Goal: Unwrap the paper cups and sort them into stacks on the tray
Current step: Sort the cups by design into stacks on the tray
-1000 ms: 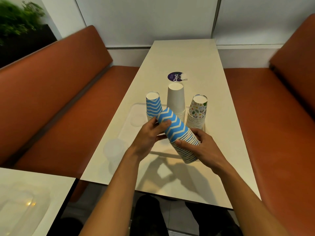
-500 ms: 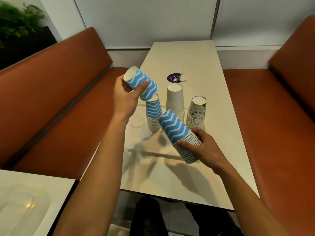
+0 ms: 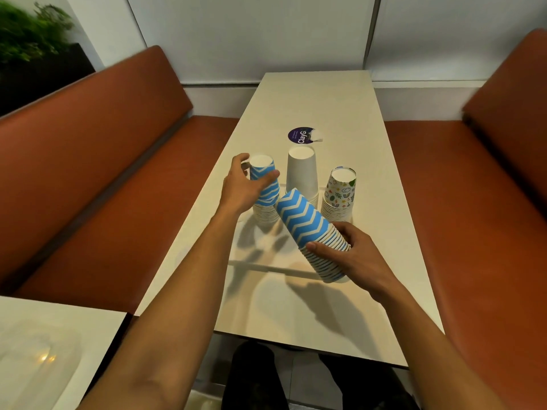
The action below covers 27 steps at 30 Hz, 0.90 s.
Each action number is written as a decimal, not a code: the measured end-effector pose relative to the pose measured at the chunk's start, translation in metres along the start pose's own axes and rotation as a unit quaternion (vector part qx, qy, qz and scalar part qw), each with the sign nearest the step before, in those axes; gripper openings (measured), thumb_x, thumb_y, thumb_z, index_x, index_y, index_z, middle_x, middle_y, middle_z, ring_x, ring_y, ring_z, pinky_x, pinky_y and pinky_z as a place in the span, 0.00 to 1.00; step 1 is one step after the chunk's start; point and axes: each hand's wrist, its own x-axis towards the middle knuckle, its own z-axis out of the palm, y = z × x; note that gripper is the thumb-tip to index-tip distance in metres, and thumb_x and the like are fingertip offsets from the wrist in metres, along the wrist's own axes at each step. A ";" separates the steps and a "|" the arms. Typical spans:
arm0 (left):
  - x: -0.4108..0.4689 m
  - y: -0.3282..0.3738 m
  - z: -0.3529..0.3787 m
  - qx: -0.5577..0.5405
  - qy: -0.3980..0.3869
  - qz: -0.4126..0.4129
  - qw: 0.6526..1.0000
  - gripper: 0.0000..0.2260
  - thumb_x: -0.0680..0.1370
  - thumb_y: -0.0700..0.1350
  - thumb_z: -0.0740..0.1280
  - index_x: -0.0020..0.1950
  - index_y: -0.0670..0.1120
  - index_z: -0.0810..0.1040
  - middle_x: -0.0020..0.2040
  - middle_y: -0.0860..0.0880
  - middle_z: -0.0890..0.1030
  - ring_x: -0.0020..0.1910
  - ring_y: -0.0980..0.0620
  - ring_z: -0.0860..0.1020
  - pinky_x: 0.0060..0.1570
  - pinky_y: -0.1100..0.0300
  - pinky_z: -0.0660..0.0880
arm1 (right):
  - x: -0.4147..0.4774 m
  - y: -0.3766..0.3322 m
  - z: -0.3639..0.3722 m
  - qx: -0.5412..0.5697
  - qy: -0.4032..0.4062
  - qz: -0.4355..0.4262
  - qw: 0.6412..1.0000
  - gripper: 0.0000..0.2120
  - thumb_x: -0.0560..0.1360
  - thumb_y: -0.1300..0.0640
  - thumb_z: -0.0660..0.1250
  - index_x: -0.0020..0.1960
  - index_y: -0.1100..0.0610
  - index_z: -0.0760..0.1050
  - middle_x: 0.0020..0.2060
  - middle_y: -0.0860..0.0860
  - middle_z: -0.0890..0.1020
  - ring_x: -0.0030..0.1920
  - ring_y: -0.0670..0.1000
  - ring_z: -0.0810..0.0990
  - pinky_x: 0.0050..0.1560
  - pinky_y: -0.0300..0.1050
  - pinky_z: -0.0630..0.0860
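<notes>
Left hand [image 3: 241, 187] grips the top chevron cup [image 3: 262, 173]; right hand [image 3: 355, 255] clasps a tilted chevron stack [image 3: 307, 226].

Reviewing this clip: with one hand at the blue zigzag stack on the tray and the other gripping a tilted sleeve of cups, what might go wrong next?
1. The left hand grips the top cup of the standing blue zigzag stack; a sideways nudge might topple it into the white stack close beside it.
2. The right hand holds the tilted sleeve of cups near its lower end only, so cups could slide off its raised end or it could swing into the patterned stack.
</notes>
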 end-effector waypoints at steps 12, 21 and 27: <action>-0.104 0.002 0.001 -0.279 -0.201 -0.071 0.936 0.21 0.76 0.54 0.71 0.66 0.47 0.79 0.61 0.48 0.85 0.60 0.50 0.83 0.55 0.57 0.81 | 0.002 -0.004 0.006 -0.016 -0.008 -0.007 1.000 0.31 0.60 0.37 0.79 0.60 0.47 0.79 0.51 0.44 0.85 0.49 0.42 0.84 0.50 0.39 0.82; -0.093 0.006 -0.013 -0.268 -0.144 -0.052 0.951 0.17 0.79 0.44 0.73 0.65 0.39 0.79 0.56 0.45 0.86 0.54 0.48 0.85 0.51 0.54 0.81 | 0.000 -0.003 0.008 -0.005 -0.010 -0.005 1.000 0.30 0.59 0.39 0.80 0.58 0.49 0.81 0.49 0.46 0.87 0.48 0.44 0.85 0.51 0.41 0.83; -0.041 0.024 -0.042 -0.244 0.063 0.041 0.967 0.19 0.72 0.44 0.80 0.60 0.46 0.77 0.56 0.47 0.85 0.54 0.51 0.85 0.51 0.55 0.83 | 0.001 -0.001 0.005 0.002 0.002 -0.002 1.000 0.30 0.59 0.39 0.80 0.58 0.48 0.81 0.49 0.45 0.86 0.49 0.44 0.85 0.49 0.39 0.83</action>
